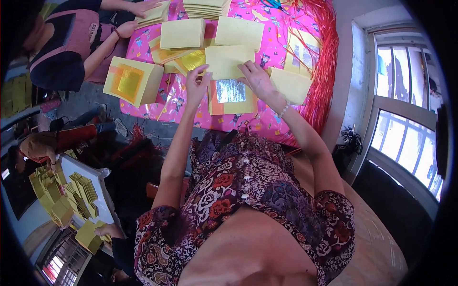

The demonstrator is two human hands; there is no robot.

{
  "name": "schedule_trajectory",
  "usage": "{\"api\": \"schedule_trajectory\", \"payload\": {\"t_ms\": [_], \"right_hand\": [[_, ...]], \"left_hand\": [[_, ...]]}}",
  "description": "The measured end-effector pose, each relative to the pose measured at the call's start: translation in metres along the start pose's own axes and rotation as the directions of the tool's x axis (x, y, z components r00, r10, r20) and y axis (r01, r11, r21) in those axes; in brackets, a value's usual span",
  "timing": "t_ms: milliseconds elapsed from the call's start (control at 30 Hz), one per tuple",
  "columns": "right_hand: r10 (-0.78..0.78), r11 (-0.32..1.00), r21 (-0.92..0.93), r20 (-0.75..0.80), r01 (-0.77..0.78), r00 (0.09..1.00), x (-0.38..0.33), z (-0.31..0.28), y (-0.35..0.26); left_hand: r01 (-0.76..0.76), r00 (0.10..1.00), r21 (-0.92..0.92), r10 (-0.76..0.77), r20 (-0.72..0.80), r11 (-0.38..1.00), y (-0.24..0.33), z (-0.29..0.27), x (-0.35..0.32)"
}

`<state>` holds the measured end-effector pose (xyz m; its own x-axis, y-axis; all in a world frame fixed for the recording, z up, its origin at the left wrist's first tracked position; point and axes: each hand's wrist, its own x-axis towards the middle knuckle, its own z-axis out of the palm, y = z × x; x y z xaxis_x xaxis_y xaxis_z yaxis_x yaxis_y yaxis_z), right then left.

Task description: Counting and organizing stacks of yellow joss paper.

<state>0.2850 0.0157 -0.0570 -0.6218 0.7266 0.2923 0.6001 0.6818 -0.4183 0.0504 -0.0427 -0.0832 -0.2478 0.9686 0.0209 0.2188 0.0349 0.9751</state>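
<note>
A plain yellow paper sheet (pixel 230 61) is between my two hands. My left hand (pixel 196 82) pinches its left lower edge between thumb and fingers. At its right edge, my right hand (pixel 257 80) is closed with bent fingers on the paper. Just under the sheet's near edge lies a yellow paper with a silver foil square (pixel 231 91) and an orange patch, on the pink patterned tablecloth (pixel 186 114). Beside my right hand rests a yellow paper stack (pixel 292 86). Paper with a gold foil square (pixel 192 61) lies beyond my left hand.
A gold-foil paper stack (pixel 133 82) overhangs the table's left edge. More yellow stacks (pixel 182 34) stand farther back. Red plastic strings (pixel 324 71) hang along the right edge. A co-worker's hand (pixel 126 29) is at the far left. Another table (pixel 102 174) with folded papers stands lower left.
</note>
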Motion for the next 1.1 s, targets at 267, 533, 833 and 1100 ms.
{"api": "schedule_trajectory", "payload": {"t_ms": [267, 533, 833, 1100], "right_hand": [[-0.155, 0.970, -0.191, -0.005, 0.151, 0.988, 0.000, 0.009, 0.034], [0.145, 0.989, 0.035, -0.251, -0.141, 0.957, -0.011, -0.004, 0.037], [0.751, 0.069, 0.882, 0.261, -0.466, 0.607, -0.089, -0.065, 0.080], [0.828, 0.380, 0.703, 0.031, -0.601, 0.560, -0.191, -0.001, 0.162]], "left_hand": [[0.333, 0.939, 0.274, -0.291, -0.181, 0.902, 0.014, 0.034, 0.019], [0.290, 0.922, -0.307, -0.351, -0.165, 0.906, 0.025, 0.056, 0.021], [0.171, 0.979, -0.317, -0.125, 0.159, 0.933, 0.064, 0.141, 0.002], [0.091, 0.948, 0.275, -0.168, 0.271, 0.957, 0.018, 0.221, -0.019]]}}
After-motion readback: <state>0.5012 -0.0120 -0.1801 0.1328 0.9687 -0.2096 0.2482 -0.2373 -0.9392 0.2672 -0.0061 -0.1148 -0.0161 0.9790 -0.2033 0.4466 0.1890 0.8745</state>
